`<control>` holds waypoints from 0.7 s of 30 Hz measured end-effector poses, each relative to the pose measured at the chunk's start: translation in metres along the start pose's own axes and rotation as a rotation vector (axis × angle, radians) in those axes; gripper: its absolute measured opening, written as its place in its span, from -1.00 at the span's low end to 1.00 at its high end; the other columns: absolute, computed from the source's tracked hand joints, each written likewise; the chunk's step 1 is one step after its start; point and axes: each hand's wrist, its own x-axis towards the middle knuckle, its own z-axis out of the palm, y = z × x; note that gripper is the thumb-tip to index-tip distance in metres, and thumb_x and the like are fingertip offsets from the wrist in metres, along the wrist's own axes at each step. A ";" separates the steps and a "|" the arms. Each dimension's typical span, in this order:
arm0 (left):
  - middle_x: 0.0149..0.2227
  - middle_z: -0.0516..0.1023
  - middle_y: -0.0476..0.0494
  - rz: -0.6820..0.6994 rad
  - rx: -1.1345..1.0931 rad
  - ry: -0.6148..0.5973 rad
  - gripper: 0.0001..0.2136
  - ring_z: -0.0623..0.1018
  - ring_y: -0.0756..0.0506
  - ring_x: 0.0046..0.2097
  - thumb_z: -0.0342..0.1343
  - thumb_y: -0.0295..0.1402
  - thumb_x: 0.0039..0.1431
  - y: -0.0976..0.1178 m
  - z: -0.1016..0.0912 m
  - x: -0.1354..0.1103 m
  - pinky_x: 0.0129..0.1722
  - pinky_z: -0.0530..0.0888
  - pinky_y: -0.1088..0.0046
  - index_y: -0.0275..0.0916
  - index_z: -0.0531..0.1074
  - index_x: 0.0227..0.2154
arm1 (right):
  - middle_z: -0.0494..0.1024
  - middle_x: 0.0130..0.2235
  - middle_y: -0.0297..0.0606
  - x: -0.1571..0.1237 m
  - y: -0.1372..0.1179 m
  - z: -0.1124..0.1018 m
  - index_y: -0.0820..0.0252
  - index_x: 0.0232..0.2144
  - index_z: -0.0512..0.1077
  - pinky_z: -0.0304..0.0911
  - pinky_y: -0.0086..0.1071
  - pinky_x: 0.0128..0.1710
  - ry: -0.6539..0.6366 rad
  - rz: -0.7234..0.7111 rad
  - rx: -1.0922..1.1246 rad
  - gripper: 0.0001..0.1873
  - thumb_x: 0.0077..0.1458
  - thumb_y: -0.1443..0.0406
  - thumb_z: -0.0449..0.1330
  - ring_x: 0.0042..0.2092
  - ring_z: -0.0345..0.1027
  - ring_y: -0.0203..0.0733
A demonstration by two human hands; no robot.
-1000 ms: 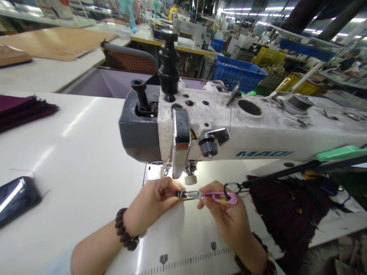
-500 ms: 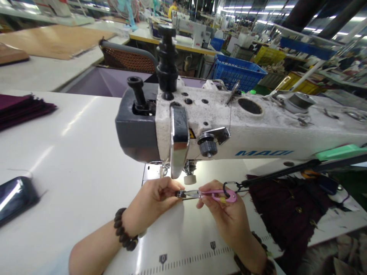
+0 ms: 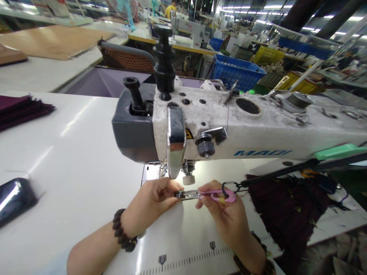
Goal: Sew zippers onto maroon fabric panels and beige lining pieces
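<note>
Pink-handled thread snips (image 3: 231,196) are pinched in my right hand (image 3: 229,215), blades pointing left. A black clip (image 3: 229,184) ties their handle to a dark strap running off to the right. My left hand (image 3: 153,198) is closed, thumb and fingertips on a small dark metal piece (image 3: 179,194) whose kind I cannot make out. The blade tips meet this piece. Both hands are just in front of the needle area of a white sewing machine (image 3: 212,114), over the white table (image 3: 94,198). The machine's head partly hides the needle.
Dark maroon fabric (image 3: 286,206) with loose threads lies at right under the machine arm. A stack of maroon fabric (image 3: 23,109) is at far left, with a glossy black object (image 3: 17,200) nearer. Behind the machine stand a chair (image 3: 126,57) and a blue crate (image 3: 237,70).
The view has shifted slightly, so the machine appears a little farther left. Both hands keep the same grip, the snips still against the metal piece.
</note>
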 end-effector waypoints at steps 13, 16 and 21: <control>-0.31 0.58 -0.12 0.004 0.014 -0.011 -0.95 0.56 -0.07 -0.31 0.12 -0.40 0.02 -0.003 -0.001 -0.002 -0.34 0.48 0.49 -0.27 0.42 -0.43 | 0.43 -0.44 -0.35 -0.001 -0.002 -0.001 0.18 -0.30 0.36 0.28 -0.48 -0.43 -0.007 -0.007 -0.038 -0.92 0.12 0.35 0.09 -0.43 0.40 -0.32; -0.28 0.58 -0.13 -0.001 0.041 -0.007 -0.95 0.56 -0.07 -0.31 0.13 -0.41 0.02 -0.003 -0.001 -0.003 -0.34 0.48 0.49 -0.27 0.42 -0.44 | 0.44 -0.44 -0.35 0.000 -0.001 -0.001 0.18 -0.30 0.36 0.28 -0.48 -0.43 -0.018 -0.006 -0.047 -0.92 0.12 0.35 0.09 -0.43 0.40 -0.32; -0.28 0.58 -0.15 -0.019 0.045 -0.010 -0.92 0.57 -0.10 -0.29 0.13 -0.37 0.02 -0.003 -0.001 -0.002 -0.33 0.49 0.46 -0.28 0.43 -0.43 | 0.44 -0.45 -0.33 0.003 -0.003 -0.002 0.21 -0.34 0.38 0.27 -0.49 -0.45 -0.027 -0.058 -0.125 -0.93 0.10 0.36 0.09 -0.44 0.37 -0.34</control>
